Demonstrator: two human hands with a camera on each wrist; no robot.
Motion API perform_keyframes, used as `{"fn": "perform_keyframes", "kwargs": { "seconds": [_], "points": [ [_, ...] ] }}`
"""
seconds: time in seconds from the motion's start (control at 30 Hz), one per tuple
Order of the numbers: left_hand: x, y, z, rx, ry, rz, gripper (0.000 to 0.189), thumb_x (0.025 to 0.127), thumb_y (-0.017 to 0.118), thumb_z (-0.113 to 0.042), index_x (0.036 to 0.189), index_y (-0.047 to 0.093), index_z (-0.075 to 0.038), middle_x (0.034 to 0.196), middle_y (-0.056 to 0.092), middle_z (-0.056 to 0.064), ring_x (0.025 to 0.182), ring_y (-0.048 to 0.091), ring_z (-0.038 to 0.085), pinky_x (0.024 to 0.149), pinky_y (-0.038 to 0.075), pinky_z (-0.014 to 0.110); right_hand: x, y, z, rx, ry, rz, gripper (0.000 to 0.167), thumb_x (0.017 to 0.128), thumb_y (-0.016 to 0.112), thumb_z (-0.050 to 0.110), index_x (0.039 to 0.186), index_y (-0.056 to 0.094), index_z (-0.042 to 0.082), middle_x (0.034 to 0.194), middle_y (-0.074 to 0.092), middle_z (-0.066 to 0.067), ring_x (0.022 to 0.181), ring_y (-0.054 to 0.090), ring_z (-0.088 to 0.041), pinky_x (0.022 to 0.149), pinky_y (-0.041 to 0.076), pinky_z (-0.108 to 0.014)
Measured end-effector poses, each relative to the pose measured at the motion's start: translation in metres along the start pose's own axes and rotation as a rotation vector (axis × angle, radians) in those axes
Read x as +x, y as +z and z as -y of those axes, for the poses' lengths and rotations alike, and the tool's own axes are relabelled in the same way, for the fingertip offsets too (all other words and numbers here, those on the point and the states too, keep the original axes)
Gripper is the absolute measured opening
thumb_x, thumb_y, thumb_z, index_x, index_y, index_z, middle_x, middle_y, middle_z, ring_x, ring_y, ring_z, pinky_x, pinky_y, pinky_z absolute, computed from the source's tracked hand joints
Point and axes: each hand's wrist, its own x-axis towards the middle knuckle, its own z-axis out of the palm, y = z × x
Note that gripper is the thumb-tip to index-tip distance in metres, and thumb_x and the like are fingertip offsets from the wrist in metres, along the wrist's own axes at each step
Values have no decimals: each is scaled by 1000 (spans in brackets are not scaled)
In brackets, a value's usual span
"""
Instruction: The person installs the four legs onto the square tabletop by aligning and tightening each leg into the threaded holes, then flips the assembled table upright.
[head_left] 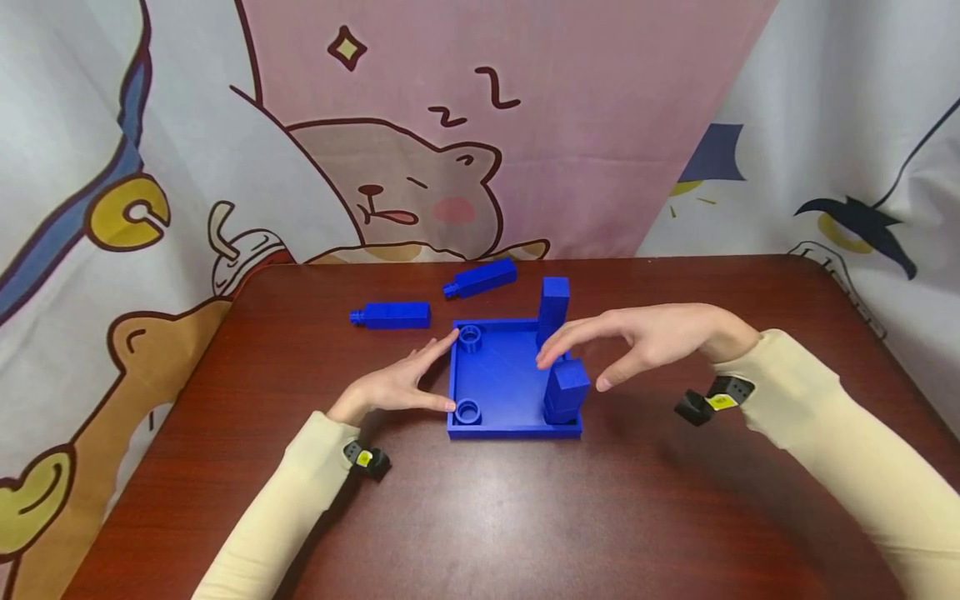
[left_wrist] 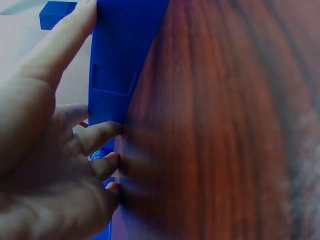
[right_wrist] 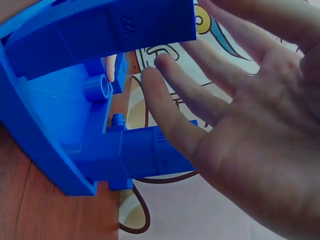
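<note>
A square blue plastic base (head_left: 502,375) with a raised rim lies on the table. Two blue square posts stand upright along its right side, a front post (head_left: 567,390) and a rear post (head_left: 554,302). At its left corners are two round sockets, a rear socket (head_left: 470,338) and a front socket (head_left: 468,412). My left hand (head_left: 393,385) touches the left rim with thumb and fingers spread straight. Above the right side, my right hand (head_left: 648,337) hovers with fingers extended around the front post, holding nothing. In the right wrist view, the posts carry small raised markings.
Two loose blue legs with narrow stepped ends lie behind the base: a left leg (head_left: 397,316) and a tilted right leg (head_left: 483,278). The reddish-brown wooden table (head_left: 480,517) ends at a cartoon-printed curtain (head_left: 585,100) behind and along both sides.
</note>
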Motion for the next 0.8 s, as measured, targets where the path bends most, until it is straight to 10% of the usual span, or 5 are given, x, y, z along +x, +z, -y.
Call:
{"fn": "perform_keyframes", "kwargs": {
  "seconds": [0.37, 0.8],
  "points": [
    [0, 1, 0, 3, 12, -2, 103, 86, 72, -41, 157, 2, -16, 161, 2, 8, 144, -6, 38, 112, 0, 58, 7, -3, -11, 96, 43, 79, 42, 95, 57, 2, 136, 55, 12, 139, 52, -4, 133, 41, -23, 107, 33, -42],
    [0, 0, -1, -3, 14, -7, 103, 86, 74, -37, 157, 3, -15, 161, 3, 9, 144, -5, 39, 112, 0, 58, 8, 16, -10, -41, 185, -250, 37, 75, 85, 24, 96, 57, 12, 93, 59, -1, 88, 58, -20, 80, 48, -38]
  ]
}}
